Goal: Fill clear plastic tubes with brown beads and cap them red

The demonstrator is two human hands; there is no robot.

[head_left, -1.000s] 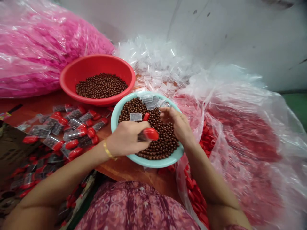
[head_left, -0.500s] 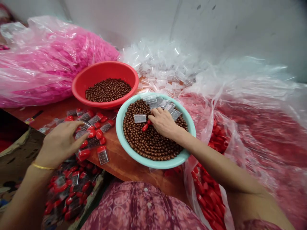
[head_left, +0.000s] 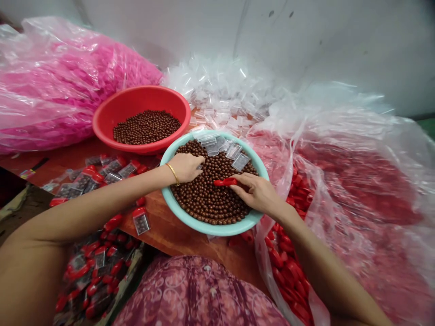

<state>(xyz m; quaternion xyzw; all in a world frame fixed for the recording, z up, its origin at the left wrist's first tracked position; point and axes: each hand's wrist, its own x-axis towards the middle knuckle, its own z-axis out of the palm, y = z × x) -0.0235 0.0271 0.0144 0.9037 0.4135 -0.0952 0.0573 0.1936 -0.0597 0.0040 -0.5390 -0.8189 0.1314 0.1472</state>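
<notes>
My left hand [head_left: 186, 168], a gold bangle on its wrist, is over the left side of a light blue basin [head_left: 170, 199]. Its fingers close on a small clear plastic box, mostly hidden behind them. Shiny brown beads [head_left: 210, 203] fill the basin below. On the right, my right hand [head_left: 253, 191] pinches red plastic caps [head_left: 224, 182] between thumb and fingers, just above the beads. Several loose clear boxes [head_left: 241, 161] lie on the beads at the basin's far side.
Behind stands a red basin [head_left: 102, 122] with more beads. Red-capped, bead-filled boxes [head_left: 141, 220] lie on the table at left, with more in a carton below. Clear boxes [head_left: 220, 117] are heaped at the back. Bags of pink pieces [head_left: 102, 68] and red caps [head_left: 288, 267] flank the work.
My left hand has moved right, from the filled boxes into the blue basin, and closed on the clear box there. My right hand has drawn back toward the right with the red caps.
</notes>
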